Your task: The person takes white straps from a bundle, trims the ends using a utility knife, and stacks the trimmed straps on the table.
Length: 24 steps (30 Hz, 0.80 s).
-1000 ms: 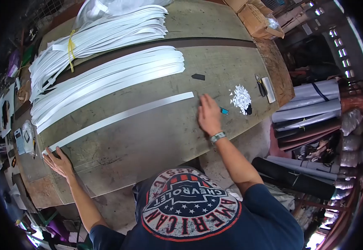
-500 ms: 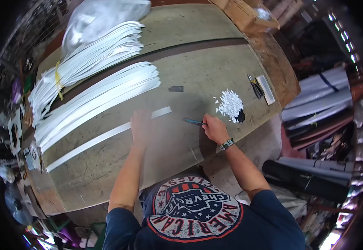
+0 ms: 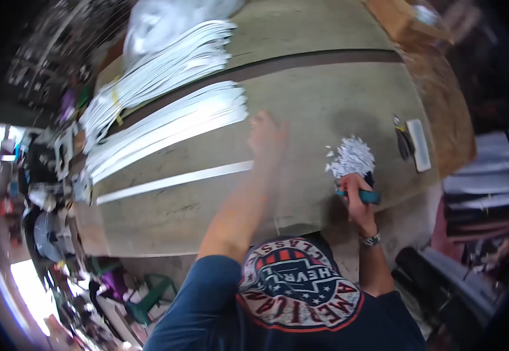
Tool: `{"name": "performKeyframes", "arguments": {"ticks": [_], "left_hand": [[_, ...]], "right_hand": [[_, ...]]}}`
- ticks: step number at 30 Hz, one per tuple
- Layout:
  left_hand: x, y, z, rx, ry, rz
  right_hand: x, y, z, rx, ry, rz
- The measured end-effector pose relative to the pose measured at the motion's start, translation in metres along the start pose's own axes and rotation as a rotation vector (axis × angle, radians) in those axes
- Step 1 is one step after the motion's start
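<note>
My left hand [image 3: 268, 139] is over the table, just beyond the right end of a single white strip [image 3: 175, 184]. Motion smears its fingers, and whatever may be beneath them is hidden. The small dark grey flat piece seen earlier does not show now. Closed around a teal-handled knife [image 3: 370, 197], my right hand [image 3: 358, 205] is at the near edge of a pile of small white offcuts [image 3: 354, 157]. A black patch shows beside that pile, partly covered by the hand.
A fanned stack of white strips [image 3: 169, 128] lies left of centre, with a yellow-tied bundle [image 3: 161, 61] behind it. Pliers [image 3: 403, 139] and a pale rectangular block [image 3: 419, 145] are at the right. A cardboard box [image 3: 409, 23] stands at the back right corner.
My left hand has left the single strip and moved forward and right. My right hand has carried the knife right, to the offcut pile. The camera view has also shifted.
</note>
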<state>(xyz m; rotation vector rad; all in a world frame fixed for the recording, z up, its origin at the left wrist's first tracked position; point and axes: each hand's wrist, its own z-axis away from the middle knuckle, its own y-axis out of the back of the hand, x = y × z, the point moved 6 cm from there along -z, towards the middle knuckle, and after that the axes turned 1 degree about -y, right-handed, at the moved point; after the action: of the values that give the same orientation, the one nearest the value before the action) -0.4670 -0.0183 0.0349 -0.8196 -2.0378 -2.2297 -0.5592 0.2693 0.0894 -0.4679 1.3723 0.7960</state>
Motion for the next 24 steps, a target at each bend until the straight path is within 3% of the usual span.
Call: {"name": "performKeyframes", "arguments": {"ticks": [4,8,10,15,18,20,24], "left_hand": [[0.007,-0.004,0.002,-0.051,0.031,0.075],[-0.034,0.001,-0.001,-0.144,-0.061,0.254],[-0.057,0.019,0.001,-0.183,-0.112,0.410],[-0.111,0.054,0.028,-0.361,-0.510,0.248],[-0.114,0.067,0.050,-0.243,-0.719,0.175],[-0.126,0.055,0.055,-0.200,-0.671,0.241],[-0.114,0.038,0.074,-0.170,-0.716,0.330]], "right_hand": [[0.011,-0.007,-0.018,-0.015,0.001,-0.017],[0.037,-0.016,-0.035,-0.054,-0.003,0.011],[0.038,-0.017,-0.043,-0.067,0.131,0.159],[0.026,-0.027,-0.033,-0.027,0.296,0.333],[0.014,-0.042,-0.020,0.022,0.379,0.373],[0.010,-0.051,-0.011,0.052,0.361,0.401],[-0.009,-0.074,0.009,-0.164,0.214,0.554]]}}
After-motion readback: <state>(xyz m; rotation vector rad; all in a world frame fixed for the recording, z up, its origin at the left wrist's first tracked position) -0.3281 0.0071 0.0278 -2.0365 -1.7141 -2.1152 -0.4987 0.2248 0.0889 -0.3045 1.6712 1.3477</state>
